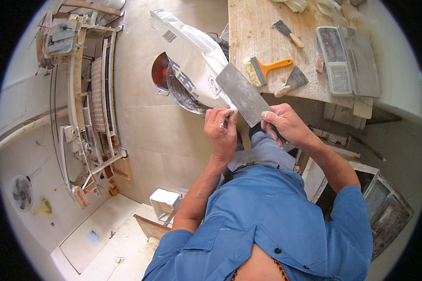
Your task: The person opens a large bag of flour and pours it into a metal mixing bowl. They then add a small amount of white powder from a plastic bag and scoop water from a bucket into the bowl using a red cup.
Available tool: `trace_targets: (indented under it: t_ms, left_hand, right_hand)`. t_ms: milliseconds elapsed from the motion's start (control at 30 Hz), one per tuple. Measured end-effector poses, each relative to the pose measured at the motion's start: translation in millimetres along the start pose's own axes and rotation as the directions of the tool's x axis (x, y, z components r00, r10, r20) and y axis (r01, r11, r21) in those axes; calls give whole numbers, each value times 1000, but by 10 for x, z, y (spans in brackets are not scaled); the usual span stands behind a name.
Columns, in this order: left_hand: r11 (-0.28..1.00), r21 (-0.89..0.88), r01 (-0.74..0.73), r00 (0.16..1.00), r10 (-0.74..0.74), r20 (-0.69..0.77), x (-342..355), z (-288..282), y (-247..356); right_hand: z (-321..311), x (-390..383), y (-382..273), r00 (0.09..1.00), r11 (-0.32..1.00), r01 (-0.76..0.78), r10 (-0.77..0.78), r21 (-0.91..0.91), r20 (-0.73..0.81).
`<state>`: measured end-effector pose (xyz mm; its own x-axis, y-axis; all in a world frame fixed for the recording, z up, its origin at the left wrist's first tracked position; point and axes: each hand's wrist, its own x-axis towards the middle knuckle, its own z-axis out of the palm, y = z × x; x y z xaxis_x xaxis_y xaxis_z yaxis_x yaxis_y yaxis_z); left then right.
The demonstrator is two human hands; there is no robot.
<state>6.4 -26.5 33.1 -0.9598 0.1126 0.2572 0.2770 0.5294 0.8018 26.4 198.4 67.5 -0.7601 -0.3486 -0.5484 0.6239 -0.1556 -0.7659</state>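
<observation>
My right hand [281, 124] grips a flat grey steel trowel blade [239, 91], held tilted at the workbench's near left corner. My left hand [220, 131] is curled just left of the blade, fingertips pinched beside the lower end of a white plastic bag [192, 47]; what they hold is too small to make out. The bag lies across a bucket with red inside [160, 68] and a dark, stained container [178, 96]. On the wooden bench [253, 28] are an orange-handled brush [276, 64], two putty knives [283, 29] [296, 79] and a clear plastic case [335, 61].
A metal frame machine [103, 93] stands along the left wall, with a fan [21, 192] nearby. A small white box [164, 201] is by my left arm. Weathered boxes and panels [389, 210] lie to my right. Tiled floor [140, 136] shows between machine and bench.
</observation>
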Motion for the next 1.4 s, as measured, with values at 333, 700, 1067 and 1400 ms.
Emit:
trace_targets:
  t_ms: [333, 700, 1067, 1400]
  left_hand:
    - [962, 180, -205, 974, 181, 138, 145, -205, -62]
    - [715, 656, -241, 918, 387, -84, 1285, -1998, 307]
    - [339, 936, 96, 895, -440, 67, -1617, -2770, -2846]
    - [858, 280, 430, 896, -444, -15, -243, -1146, -863]
  right_hand:
    - [162, 63, -14, 1000, 998, -21, 22, 58, -21]
    - [401, -24, -171, 972, 995, -12, 35, -99, 232]
    - [-2169, 887, 1262, 637, 975, 218, -116, 34, -762]
    - [-295, 505, 533, 939, 963, 232, -259, -140, -227]
